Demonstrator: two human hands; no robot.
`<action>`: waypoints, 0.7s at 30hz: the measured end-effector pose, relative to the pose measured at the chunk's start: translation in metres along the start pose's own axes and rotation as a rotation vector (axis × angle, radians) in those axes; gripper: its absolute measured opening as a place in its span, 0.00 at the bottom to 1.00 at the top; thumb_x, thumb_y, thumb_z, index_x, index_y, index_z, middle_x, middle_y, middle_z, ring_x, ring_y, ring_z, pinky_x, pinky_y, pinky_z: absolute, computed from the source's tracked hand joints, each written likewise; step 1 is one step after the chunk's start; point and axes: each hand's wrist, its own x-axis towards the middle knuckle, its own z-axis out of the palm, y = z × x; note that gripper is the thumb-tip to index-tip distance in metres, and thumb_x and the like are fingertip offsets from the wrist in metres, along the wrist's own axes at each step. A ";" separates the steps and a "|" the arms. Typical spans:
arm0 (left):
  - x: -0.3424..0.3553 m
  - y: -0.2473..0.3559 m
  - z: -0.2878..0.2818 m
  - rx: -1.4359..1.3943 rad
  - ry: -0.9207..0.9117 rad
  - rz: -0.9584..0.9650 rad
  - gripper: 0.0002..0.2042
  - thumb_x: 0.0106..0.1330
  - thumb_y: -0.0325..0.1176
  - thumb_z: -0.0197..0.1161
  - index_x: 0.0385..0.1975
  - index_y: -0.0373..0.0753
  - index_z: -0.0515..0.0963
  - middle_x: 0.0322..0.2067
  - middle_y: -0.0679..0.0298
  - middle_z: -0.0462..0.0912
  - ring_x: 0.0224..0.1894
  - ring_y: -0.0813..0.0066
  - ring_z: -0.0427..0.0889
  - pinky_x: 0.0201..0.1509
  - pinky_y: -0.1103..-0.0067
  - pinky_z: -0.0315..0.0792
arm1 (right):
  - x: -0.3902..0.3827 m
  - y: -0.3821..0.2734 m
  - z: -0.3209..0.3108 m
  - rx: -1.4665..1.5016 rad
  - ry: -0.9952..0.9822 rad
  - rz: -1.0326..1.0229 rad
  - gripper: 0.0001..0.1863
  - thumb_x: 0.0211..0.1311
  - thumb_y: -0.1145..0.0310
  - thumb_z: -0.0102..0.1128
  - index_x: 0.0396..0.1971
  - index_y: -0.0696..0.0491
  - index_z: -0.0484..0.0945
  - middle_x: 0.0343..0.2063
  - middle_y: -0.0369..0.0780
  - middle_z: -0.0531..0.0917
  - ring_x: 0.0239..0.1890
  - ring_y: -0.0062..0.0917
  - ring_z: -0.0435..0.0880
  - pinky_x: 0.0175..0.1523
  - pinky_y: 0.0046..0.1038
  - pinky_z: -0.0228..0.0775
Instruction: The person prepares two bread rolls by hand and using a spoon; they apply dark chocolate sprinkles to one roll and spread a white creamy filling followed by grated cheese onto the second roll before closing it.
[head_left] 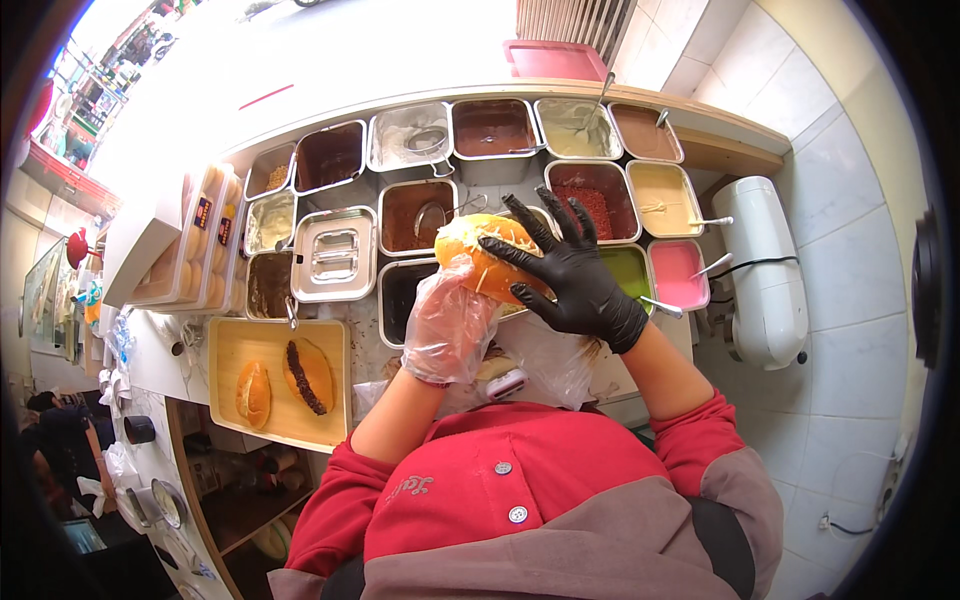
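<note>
The left hand (452, 325), in a loose clear plastic glove, grasps an oblong golden bun strewn with pale shreds (490, 276), held up over the tubs at the middle of the tabletop (178, 362). The right hand (592, 283), gloved in black, has its fingers spread, the index finger lying across the bun and hiding part of it. The bun's underside is out of sight.

Behind them, a tub is almost wholly covered; its contents are hard to make out. The hands also overlap a rectangular metal tub of red granules (632, 200), a green-filled tub (625, 247) and a dark-filled tub (381, 300). Crumpled clear plastic (555, 355), it seems, lies below the wrists.

At left, a yellow rectangular tray (230, 355) carries two more buns (254, 395); at right stands a pale grey rounded appliance (768, 270).
</note>
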 end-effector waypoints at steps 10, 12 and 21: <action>0.000 -0.001 0.003 0.095 0.033 -0.008 0.22 0.65 0.34 0.54 0.57 0.34 0.64 0.54 0.56 0.73 0.57 0.63 0.72 0.63 0.68 0.65 | 0.008 -0.003 -0.003 -0.064 -0.026 -0.041 0.27 0.66 0.47 0.41 0.64 0.37 0.64 0.69 0.43 0.52 0.71 0.44 0.40 0.70 0.45 0.17; 0.002 -0.003 -0.001 0.083 0.068 0.001 0.21 0.66 0.36 0.53 0.57 0.35 0.64 0.53 0.57 0.73 0.57 0.63 0.72 0.63 0.68 0.64 | 0.007 0.001 -0.003 0.049 -0.008 -0.037 0.27 0.66 0.47 0.40 0.64 0.38 0.64 0.69 0.45 0.52 0.71 0.44 0.41 0.70 0.44 0.18; 0.005 -0.004 0.003 0.094 0.047 -0.025 0.23 0.70 0.47 0.47 0.59 0.40 0.64 0.55 0.57 0.72 0.58 0.62 0.71 0.62 0.67 0.67 | 0.011 -0.002 -0.003 -0.088 -0.023 -0.076 0.28 0.66 0.45 0.40 0.64 0.36 0.62 0.68 0.47 0.53 0.70 0.47 0.43 0.70 0.46 0.21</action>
